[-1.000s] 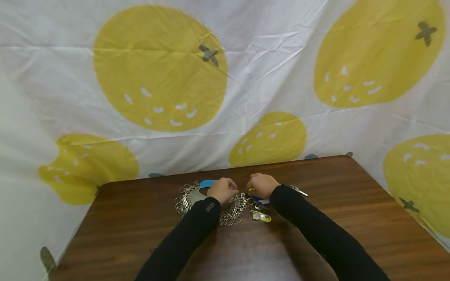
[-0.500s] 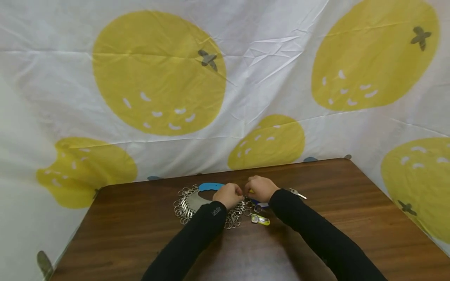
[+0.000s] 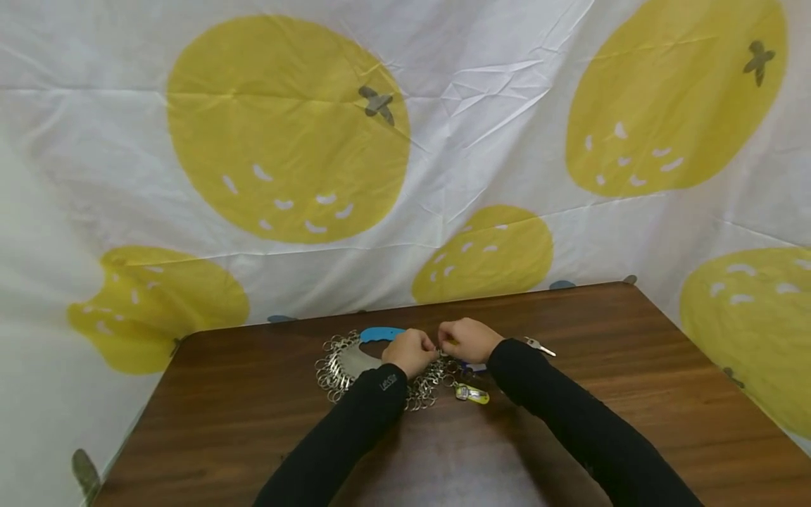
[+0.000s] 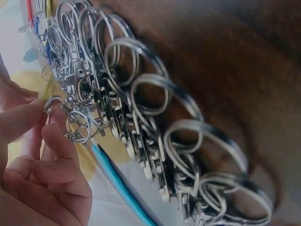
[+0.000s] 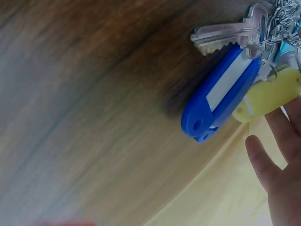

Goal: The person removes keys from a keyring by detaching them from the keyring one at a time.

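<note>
Even bright light; soft shadows; wrist views blurred, head view bowed.

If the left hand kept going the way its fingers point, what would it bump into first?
Probably the right hand. The left hand points its fingers toward it, pinching a small ring, and the two nearly meet above the pile of key rings. Depth is hard to judge.
</note>
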Demonstrator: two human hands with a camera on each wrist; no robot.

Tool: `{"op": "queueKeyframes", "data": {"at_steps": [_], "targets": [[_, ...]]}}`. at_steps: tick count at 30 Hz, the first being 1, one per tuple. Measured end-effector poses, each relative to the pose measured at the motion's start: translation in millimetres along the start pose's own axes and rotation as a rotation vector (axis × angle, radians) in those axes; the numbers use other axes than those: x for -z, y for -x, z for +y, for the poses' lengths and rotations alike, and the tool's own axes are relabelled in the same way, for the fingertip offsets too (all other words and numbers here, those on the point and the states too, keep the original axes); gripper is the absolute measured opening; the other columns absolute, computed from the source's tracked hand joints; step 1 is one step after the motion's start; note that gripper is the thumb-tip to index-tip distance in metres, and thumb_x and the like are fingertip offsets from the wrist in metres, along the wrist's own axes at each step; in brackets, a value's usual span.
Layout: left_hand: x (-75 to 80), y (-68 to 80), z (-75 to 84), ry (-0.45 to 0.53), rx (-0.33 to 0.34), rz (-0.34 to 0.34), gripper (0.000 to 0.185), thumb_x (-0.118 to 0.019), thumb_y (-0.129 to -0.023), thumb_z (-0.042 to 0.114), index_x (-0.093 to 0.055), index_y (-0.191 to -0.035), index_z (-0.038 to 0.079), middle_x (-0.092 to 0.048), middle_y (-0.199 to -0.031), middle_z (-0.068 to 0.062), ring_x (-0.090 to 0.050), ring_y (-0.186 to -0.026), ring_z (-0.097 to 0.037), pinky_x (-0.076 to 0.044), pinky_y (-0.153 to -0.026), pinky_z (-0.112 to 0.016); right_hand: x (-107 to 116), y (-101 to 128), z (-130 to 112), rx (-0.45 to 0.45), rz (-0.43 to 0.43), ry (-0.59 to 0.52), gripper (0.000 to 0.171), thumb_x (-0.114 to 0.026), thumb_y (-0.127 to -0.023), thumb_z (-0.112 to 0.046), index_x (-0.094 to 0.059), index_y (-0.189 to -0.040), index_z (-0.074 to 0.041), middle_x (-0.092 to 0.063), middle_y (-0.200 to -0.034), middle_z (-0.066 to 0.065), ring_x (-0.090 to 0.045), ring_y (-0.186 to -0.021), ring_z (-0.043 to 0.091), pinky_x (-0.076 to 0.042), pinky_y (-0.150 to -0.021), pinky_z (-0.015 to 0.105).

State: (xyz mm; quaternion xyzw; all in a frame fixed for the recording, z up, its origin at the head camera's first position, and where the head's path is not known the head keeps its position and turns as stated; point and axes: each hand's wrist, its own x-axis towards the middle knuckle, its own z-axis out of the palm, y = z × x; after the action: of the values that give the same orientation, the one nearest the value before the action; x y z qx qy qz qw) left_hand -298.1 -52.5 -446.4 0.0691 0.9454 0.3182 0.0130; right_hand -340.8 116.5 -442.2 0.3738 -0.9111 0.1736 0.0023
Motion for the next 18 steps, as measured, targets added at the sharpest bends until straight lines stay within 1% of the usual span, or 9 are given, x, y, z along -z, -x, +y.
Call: {"op": "queueKeyframes", "data": {"at_steps": [2, 5, 7, 9, 11, 13, 16, 18], "targets": [[-1.0, 0.2, 0.4, 0.003, 0.006, -0.002, 0.011, -0.069, -0.087, 0.025, -0.071, -0.079, 0.018, -0.070, -0.087, 0.000, -0.062, -0.077, -0.018, -0.047, -0.074, -0.044, 0.0, 0.4, 1.6, -0.003, -0.002, -0.037, 0.006, -0.055, -0.092, -0.012, -0.061, -0.089, -0.013, -0.064, -0.077, -0.001, -0.048, -0.061, 0.005, -0.040, -0.062, 0.022], [-2.8, -0.3, -0.2, 0.009, 0.004, 0.001, 0.012, -0.070, -0.086, 0.026, -0.071, -0.078, 0.018, -0.070, -0.086, 0.001, -0.061, -0.074, -0.017, -0.047, -0.072, -0.041, 0.9, 0.5, 2.8, -0.046, -0.013, -0.126, 0.007, -0.057, -0.092, -0.011, -0.061, -0.097, -0.009, -0.065, -0.082, 0.002, -0.053, -0.066, 0.006, -0.044, -0.064, 0.023], [-3.5, -0.7, -1.1, 0.019, -0.011, 0.007, 0.012, -0.070, -0.086, 0.027, -0.071, -0.078, 0.018, -0.070, -0.084, 0.001, -0.060, -0.071, -0.016, -0.047, -0.068, -0.037, 2.6, 0.0, 2.9, -0.100, -0.038, -0.197, 0.015, -0.058, -0.093, -0.012, -0.063, -0.106, -0.006, -0.067, -0.088, 0.004, -0.059, -0.073, 0.010, -0.047, -0.069, 0.025], [-4.2, -1.2, -2.2, 0.030, -0.032, 0.013, 0.012, -0.070, -0.086, 0.027, -0.070, -0.078, 0.017, -0.069, -0.084, 0.000, -0.058, -0.068, -0.014, -0.045, -0.063, -0.033, 5.1, -0.6, 2.2, -0.133, -0.069, -0.237, 0.021, -0.059, -0.093, -0.012, -0.065, -0.111, -0.003, -0.069, -0.097, 0.009, -0.064, -0.083, 0.016, -0.050, -0.075, 0.029], [-4.9, -1.8, -3.6, 0.041, -0.050, 0.019, 0.013, -0.070, -0.086, 0.027, -0.070, -0.078, 0.017, -0.069, -0.083, 0.000, -0.057, -0.066, -0.013, -0.044, -0.059, -0.030, 6.9, -1.5, 1.5, -0.152, -0.107, -0.261, 0.024, -0.058, -0.094, -0.014, -0.066, -0.113, -0.002, -0.070, -0.105, 0.011, -0.066, -0.093, 0.022, -0.052, -0.080, 0.033], [-5.8, -2.2, -4.6, 0.058, -0.054, 0.019, 0.013, -0.070, -0.086, 0.026, -0.070, -0.078, 0.016, -0.068, -0.081, 0.000, -0.056, -0.064, -0.012, -0.043, -0.058, -0.028, 7.9, -1.7, 1.1, -0.170, -0.137, -0.276, 0.022, -0.057, -0.095, -0.015, -0.068, -0.111, -0.004, -0.070, -0.108, 0.011, -0.065, -0.098, 0.023, -0.051, -0.084, 0.034], [-6.4, -2.9, -4.4, 0.074, -0.047, 0.030, 0.014, -0.071, -0.086, 0.028, -0.070, -0.077, 0.017, -0.068, -0.079, 0.000, -0.056, -0.065, -0.012, -0.044, -0.059, -0.028, 8.9, -1.2, 1.0, -0.200, -0.151, -0.330, 0.021, -0.057, -0.095, -0.015, -0.068, -0.108, -0.003, -0.069, -0.107, 0.011, -0.064, -0.096, 0.021, -0.051, -0.082, 0.033], [-6.1, -3.1, -3.0, 0.072, -0.041, 0.040, 0.015, -0.071, -0.085, 0.030, -0.070, -0.076, 0.018, -0.068, -0.079, 0.001, -0.057, -0.066, -0.012, -0.044, -0.059, -0.028, 9.3, -0.6, 1.6, -0.223, -0.150, -0.390, 0.020, -0.058, -0.094, -0.014, -0.068, -0.106, -0.002, -0.069, -0.100, 0.010, -0.062, -0.084, 0.016, -0.049, -0.075, 0.029]]}}
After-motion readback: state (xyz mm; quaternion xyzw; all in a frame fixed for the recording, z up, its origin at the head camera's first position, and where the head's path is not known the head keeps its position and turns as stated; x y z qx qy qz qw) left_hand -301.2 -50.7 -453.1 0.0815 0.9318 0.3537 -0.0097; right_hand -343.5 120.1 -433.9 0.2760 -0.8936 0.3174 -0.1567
